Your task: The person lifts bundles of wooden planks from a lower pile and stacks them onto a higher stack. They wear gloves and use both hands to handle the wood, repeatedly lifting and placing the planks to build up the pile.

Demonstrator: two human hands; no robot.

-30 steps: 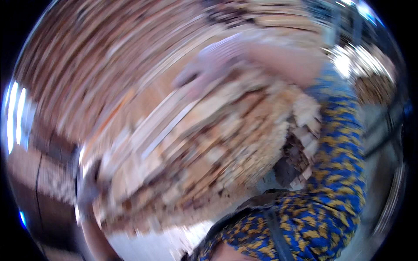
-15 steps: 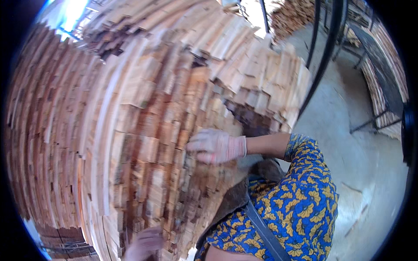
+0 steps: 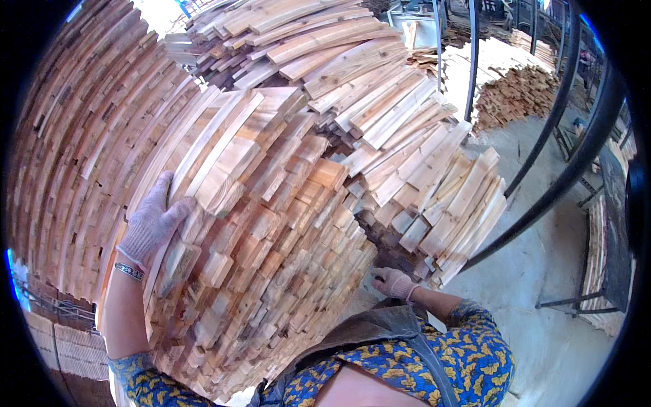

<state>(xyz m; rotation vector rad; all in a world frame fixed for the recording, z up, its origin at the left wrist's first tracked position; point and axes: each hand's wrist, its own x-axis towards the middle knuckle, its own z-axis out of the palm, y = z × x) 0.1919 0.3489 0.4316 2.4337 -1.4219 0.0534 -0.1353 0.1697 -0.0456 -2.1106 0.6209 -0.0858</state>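
A tall stack of pale and reddish wooden boards fills the middle, its stepped board ends facing me. My left hand, in a light knit glove, rests on the boards along the stack's upper left side. Its thumb is spread from the fingers beside a light wooden board. My right hand, gloved too, is low beside the stack's right edge, near a dark gap. Its fingers are curled closed, and whether anything is inside them is hidden.
A long wall of stacked boards stands at the left. Loose boards lie piled beyond and to the right. Black curved metal bars rise on the right, above a grey floor. A dark-topped table stands far right.
My left hand has risen from the bottom edge to the upper left boards. My right hand has left the board ends and moved right and down. The view has shifted.
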